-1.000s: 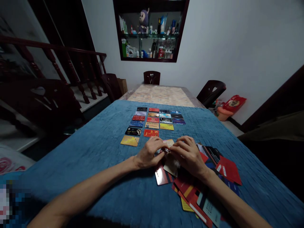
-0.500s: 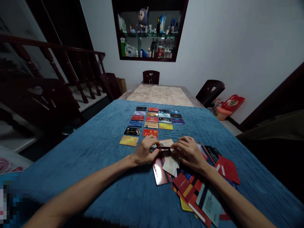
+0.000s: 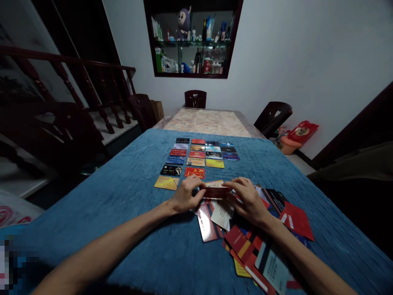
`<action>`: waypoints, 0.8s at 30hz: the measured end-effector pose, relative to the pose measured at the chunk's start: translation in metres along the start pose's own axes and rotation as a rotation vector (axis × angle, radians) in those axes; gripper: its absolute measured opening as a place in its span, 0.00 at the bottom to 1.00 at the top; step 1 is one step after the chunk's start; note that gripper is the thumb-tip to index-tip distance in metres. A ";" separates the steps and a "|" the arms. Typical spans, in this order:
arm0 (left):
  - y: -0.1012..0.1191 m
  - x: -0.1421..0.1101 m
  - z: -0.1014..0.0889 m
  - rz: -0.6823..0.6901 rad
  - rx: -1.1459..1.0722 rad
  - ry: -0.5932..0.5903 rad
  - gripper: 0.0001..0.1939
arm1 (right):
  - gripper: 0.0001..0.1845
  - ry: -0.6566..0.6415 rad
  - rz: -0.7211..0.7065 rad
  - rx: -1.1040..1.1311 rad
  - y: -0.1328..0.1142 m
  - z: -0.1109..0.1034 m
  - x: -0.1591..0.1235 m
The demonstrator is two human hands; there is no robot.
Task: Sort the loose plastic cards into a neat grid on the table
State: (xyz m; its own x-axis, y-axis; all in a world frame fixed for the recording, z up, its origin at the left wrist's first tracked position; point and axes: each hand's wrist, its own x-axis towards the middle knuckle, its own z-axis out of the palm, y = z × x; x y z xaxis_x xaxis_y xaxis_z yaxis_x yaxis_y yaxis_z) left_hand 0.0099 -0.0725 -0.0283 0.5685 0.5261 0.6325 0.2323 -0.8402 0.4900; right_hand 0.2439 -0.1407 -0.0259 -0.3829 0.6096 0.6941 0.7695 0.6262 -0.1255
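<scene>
Between my two hands is a dark red card (image 3: pixel 215 192), tilted so that its face partly shows. My left hand (image 3: pixel 188 194) pinches its left end, and my right hand (image 3: pixel 246 199) grips the right end. Just behind it, partly hidden, a pale card (image 3: pixel 215 183) lies on the cloth. Under and right of my right hand spreads a loose pile of cards, among them a red one (image 3: pixel 296 221) and a grey-blue one (image 3: pixel 272 262). A silvery card (image 3: pixel 222 215) and a shiny pinkish card (image 3: pixel 207 223) lie below the held card.
Beyond my hands, several cards lie in columns, including a yellow card (image 3: pixel 166 182) and a red card (image 3: pixel 194 172). A blue cloth (image 3: pixel 123 184) covers the near part of the table (image 3: pixel 208 121). Dark chairs (image 3: pixel 273 119) stand around it.
The card between my hands was seen nearly edge-on; it has tipped, and more of its dark red face shows. My hands have hardly shifted.
</scene>
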 end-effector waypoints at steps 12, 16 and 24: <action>-0.002 -0.002 0.002 0.003 0.098 -0.133 0.16 | 0.12 -0.045 -0.003 -0.099 0.001 0.008 -0.003; -0.002 -0.003 0.002 -0.009 0.150 -0.158 0.20 | 0.14 -0.058 0.023 -0.125 0.002 0.011 -0.004; -0.002 -0.003 0.002 -0.027 0.145 -0.161 0.18 | 0.21 -0.081 0.054 -0.057 -0.001 0.008 -0.003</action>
State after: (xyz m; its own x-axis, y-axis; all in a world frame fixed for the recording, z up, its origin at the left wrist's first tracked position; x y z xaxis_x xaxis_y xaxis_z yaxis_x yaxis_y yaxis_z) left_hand 0.0094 -0.0730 -0.0321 0.6762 0.5310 0.5107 0.3540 -0.8421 0.4069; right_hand 0.2400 -0.1389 -0.0334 -0.3785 0.6803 0.6277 0.8171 0.5642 -0.1187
